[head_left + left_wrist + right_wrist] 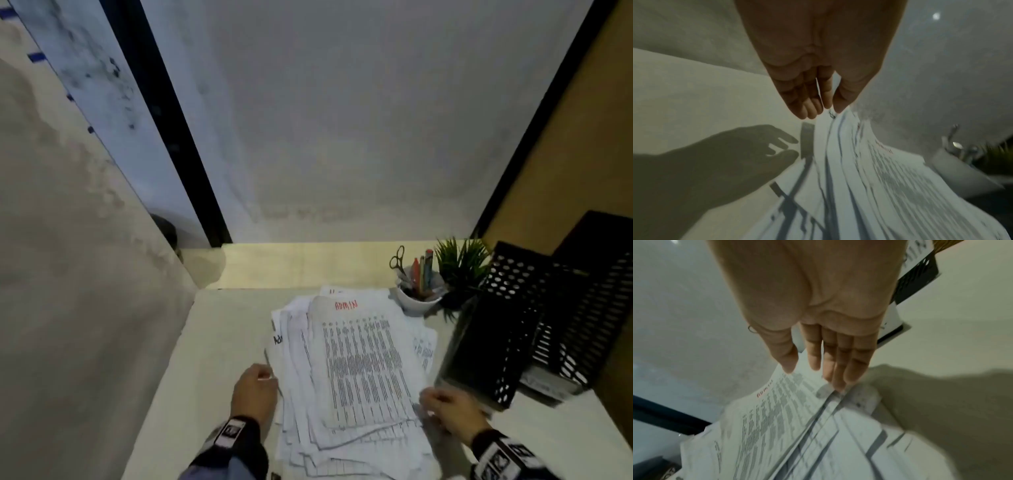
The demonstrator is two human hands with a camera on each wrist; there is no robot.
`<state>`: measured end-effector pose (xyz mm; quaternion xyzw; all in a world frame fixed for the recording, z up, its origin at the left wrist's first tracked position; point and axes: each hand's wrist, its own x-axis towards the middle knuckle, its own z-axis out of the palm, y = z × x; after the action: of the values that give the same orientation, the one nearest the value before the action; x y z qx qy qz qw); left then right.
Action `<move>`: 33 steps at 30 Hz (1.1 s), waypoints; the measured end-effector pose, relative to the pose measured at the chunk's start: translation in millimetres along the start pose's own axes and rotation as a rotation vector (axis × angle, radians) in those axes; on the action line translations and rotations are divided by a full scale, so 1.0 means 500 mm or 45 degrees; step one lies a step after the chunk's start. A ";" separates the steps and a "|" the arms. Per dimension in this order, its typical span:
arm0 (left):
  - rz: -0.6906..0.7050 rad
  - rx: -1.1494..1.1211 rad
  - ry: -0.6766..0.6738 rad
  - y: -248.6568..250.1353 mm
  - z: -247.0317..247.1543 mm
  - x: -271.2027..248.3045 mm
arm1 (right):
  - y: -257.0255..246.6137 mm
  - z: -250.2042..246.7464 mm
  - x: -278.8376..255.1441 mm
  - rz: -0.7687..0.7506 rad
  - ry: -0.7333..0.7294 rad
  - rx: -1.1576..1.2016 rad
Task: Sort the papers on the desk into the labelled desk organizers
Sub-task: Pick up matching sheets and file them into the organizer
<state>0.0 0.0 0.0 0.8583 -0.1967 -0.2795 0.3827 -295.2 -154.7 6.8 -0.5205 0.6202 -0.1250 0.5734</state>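
**Inspector:** Progress?

**Assistant:** Barely begun, by my reading. At the tabletop's [219,342] near edge the papers [356,370] lie in one loose pile, an "ADMIN" sheet on top.

**Inspector:** Hands?

**Assistant:** Left hand [254,390] at the pile's left edge, thumb and fingers [813,107] pinching a sheet's edge. Right hand [452,413] at the right edge, fingers [838,366] straight and close together, tips on the paper.

**Inspector:** Organizers?

**Assistant:** Two black perforated organizers [534,318] along the right edge, beyond the pile. I see no filed paper; interiors are partly hidden. Nearly everything remains to sort.
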 end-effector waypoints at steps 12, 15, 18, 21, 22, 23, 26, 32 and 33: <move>-0.166 0.138 -0.150 0.032 0.162 0.008 | -0.013 0.077 0.032 -0.136 0.317 -0.518; -0.232 0.174 -0.232 0.032 0.166 0.002 | -0.009 0.076 0.037 -0.101 0.398 -0.466; -0.223 0.244 -0.249 0.029 0.165 0.002 | -0.010 0.075 0.039 -0.089 0.440 -0.409; -0.196 0.134 -0.186 0.025 0.166 0.003 | -0.011 0.076 0.053 -0.095 0.370 -0.322; -0.168 0.072 -0.145 0.025 0.167 0.005 | -0.010 0.074 0.060 -0.098 0.321 -0.272; -0.130 0.006 -0.099 0.026 0.166 0.008 | -0.011 0.075 0.061 -0.092 0.276 -0.206; -0.046 -0.092 -0.020 0.042 0.160 0.021 | -0.009 0.076 0.063 -0.050 0.188 -0.021; -0.079 -0.183 -0.087 0.071 0.156 0.057 | 0.015 0.060 0.074 0.086 0.016 0.193; -0.091 -0.219 -0.093 0.074 0.157 0.064 | 0.016 0.057 0.074 0.092 0.003 0.216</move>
<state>-29.6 -83.5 -25.4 0.8180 -0.1552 -0.3400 0.4372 -268.0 -167.7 -29.7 -0.4473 0.6264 -0.1570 0.6188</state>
